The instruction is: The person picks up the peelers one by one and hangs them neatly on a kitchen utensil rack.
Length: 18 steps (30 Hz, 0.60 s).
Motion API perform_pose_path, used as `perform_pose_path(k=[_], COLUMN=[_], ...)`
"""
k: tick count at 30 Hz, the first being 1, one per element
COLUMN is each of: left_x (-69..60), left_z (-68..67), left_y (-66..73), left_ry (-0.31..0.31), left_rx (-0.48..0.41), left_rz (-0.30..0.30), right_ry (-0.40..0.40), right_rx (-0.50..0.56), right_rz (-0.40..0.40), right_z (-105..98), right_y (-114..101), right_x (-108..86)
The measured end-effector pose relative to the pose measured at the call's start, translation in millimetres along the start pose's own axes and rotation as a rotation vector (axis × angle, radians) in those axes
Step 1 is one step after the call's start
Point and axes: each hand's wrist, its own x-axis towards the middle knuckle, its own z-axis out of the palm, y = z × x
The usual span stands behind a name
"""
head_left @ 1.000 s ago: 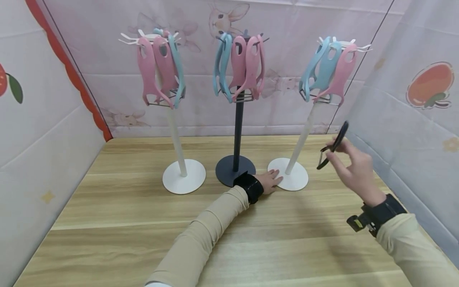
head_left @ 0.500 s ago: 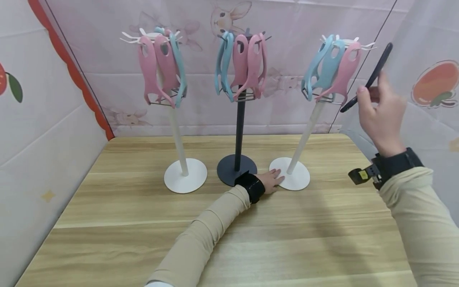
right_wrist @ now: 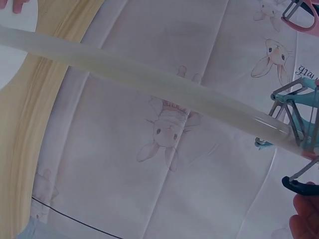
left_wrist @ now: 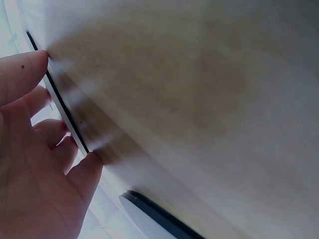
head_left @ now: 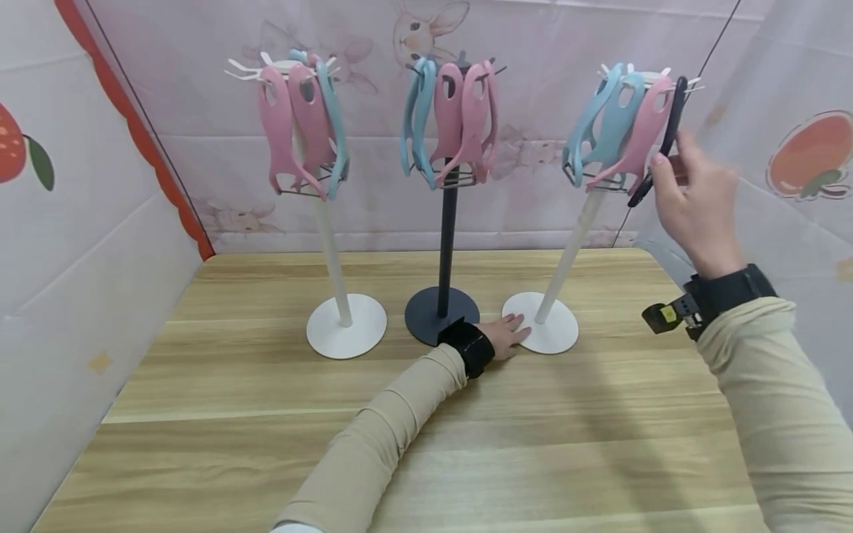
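Observation:
My right hand (head_left: 703, 203) pinches a black Y-shaped peeler (head_left: 671, 126) by its handle, its head pointing down. The peeler is beside the top of the right white stand (head_left: 566, 259), next to a pink peeler (head_left: 645, 122); whether it rests on a hook cannot be told. Blue peelers (head_left: 616, 129) hang there too. In the right wrist view, the black peeler's head (right_wrist: 300, 187) and some fingertips (right_wrist: 305, 214) show at the edge. My left hand (head_left: 504, 337) rests with spread fingers on that stand's round white base (head_left: 560, 331).
A black stand (head_left: 446, 244) in the middle and another white stand (head_left: 329, 252) at left carry pink and blue peelers. All stand on a wooden table (head_left: 266, 444), with printed cloth (head_left: 520, 200) behind and at both sides. The right stand's post leans.
My right hand has lifted the black peeler from low over the table to the right stand's top, then moved left towards its hooks. The left hand stays on the base.

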Motion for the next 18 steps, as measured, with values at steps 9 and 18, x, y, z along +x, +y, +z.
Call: perform_pose_path(k=[9,18], left_x=[5.2,43.4], left_z=[1.8,35.1], left_y=[-9.9,-40.7], left_ry=[-0.029,0.048], left_rx=[-0.058,-0.207], left_rz=[-0.014,0.052], right_ry=[-0.091,-0.363], right_rx=[0.032,-0.093], right_rz=[0.025,0.063], right_z=[17,46], right_y=[8,19], right_x=[-22.7,-80.1])
